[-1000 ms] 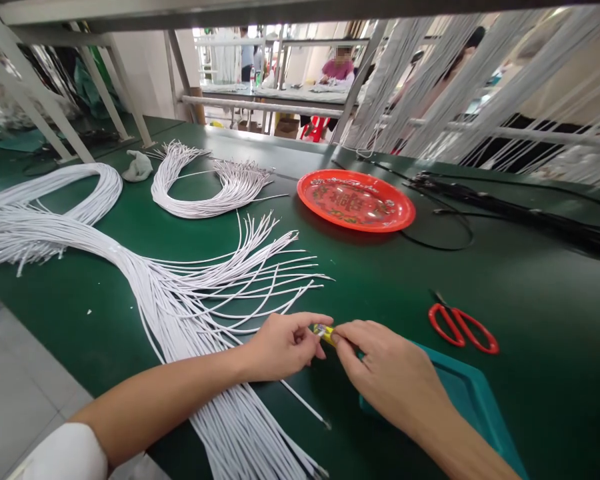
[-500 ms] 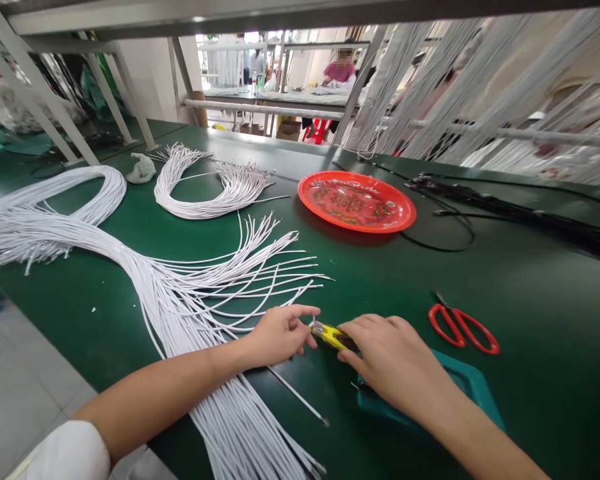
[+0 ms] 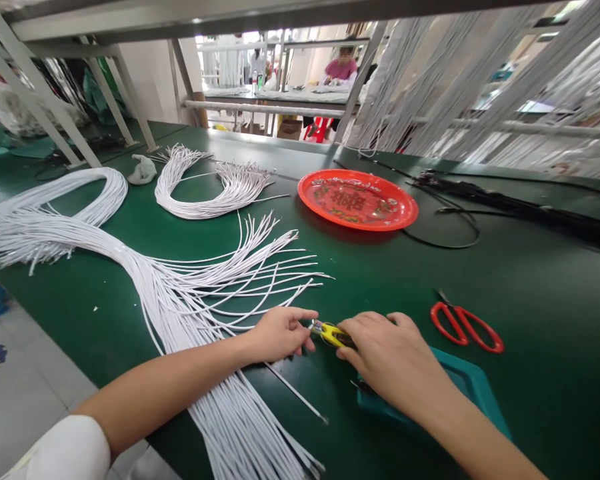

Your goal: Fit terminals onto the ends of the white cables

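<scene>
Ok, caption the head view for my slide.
The right hand holds a yellow tool by the left hand, near white cords.

Left grip [image 3: 283,335] half curled, index finger [image 3: 304,313] outstretched; right grip [image 3: 387,357] closed (forearms [image 3: 175,380] bare).

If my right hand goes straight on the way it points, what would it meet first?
Probably your left hand, just beyond the yellow tool your right hand holds; exact depth is unclear.

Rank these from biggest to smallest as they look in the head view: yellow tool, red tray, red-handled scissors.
1. Red tray
2. Red-handled scissors
3. Yellow tool, by its visible part only; the right hand covers some, so its full size is unsure.
</scene>
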`<state>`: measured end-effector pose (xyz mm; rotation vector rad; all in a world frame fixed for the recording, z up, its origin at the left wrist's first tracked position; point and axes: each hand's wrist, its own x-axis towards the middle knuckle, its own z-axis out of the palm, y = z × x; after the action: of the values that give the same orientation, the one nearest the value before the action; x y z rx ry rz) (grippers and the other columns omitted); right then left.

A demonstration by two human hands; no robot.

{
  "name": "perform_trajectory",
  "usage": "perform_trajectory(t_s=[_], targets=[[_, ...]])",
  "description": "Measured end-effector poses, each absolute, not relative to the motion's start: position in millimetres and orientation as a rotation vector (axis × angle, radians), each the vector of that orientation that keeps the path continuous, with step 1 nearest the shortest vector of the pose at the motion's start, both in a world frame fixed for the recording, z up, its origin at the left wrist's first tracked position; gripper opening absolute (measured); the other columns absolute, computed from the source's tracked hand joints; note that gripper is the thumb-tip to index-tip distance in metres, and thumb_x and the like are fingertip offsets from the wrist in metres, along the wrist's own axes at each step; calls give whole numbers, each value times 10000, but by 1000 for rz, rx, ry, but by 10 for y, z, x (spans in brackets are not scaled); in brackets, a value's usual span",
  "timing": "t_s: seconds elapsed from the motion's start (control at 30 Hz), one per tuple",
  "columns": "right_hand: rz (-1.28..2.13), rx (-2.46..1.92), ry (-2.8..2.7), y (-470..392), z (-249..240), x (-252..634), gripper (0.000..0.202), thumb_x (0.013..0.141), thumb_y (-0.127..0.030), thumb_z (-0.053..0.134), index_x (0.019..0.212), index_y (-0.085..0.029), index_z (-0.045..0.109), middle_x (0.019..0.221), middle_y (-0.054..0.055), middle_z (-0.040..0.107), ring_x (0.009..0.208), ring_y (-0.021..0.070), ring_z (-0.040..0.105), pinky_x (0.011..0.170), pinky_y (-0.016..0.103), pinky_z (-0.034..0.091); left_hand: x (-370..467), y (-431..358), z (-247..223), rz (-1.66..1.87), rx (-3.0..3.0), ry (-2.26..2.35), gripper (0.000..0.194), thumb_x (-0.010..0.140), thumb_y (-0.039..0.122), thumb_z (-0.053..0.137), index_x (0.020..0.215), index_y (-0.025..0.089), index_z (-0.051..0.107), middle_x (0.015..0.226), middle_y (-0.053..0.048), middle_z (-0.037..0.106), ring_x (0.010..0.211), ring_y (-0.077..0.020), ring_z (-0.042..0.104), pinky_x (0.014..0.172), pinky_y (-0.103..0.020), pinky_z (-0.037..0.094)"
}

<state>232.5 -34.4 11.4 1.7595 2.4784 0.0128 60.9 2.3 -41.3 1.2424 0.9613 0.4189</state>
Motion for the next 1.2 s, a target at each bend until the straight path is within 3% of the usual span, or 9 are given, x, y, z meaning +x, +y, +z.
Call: perform_trajectory(t_s=[0.17,0.53,0.67,0.83,1.0,1.2], targets=[[-57,1804,2492,-349,19,2382,278,695,-309,578,954,-213,598,892,49,665,872,234,574,745,379,324,588,25,-445,445,1289,968,443,748,160,455,1188,145,500,643,1,597,428,-36,451,425,-155,369],[-238,1944,2548,-325,-25,2423,423,704,-442,562,1050,-200,592,971,74,664,906,238,582,802,410,374,535,42,-401,589,1294,973,433,776,213,449,1205,166,478,685,-14,618,456,-48,473,458,-173,396],[-205,2166,2699,-355,-26,2366,339,759,-443,498,954,-203,637,942,71,667,902,223,584,785,374,423,536,16,-275,703,1230,977,503,757,201,489,1250,164,400,713,-23,631,473,-56,490,470,-175,398],[-232,2409,2803,-415,35,2112,258,815,-344,434,810,-230,665,809,34,673,787,178,601,726,318,453,547,-33,-214,779,1202,916,416,748,204,517,1152,144,437,738,-41,642,504,-65,515,525,-196,424],[-586,2600,2697,-391,72,1962,248,774,-383,483,772,-232,681,822,36,684,779,189,613,717,315,457,534,-58,-245,797,1241,911,377,760,211,513,1128,151,451,724,-31,632,522,-71,521,536,-197,426],[-1383,2747,2270,-337,53,1961,261,712,-430,548,681,-194,654,655,31,667,635,176,607,599,272,456,523,-82,-305,767,1397,875,382,779,220,497,1158,173,491,734,-19,626,537,-67,514,547,-192,432]])
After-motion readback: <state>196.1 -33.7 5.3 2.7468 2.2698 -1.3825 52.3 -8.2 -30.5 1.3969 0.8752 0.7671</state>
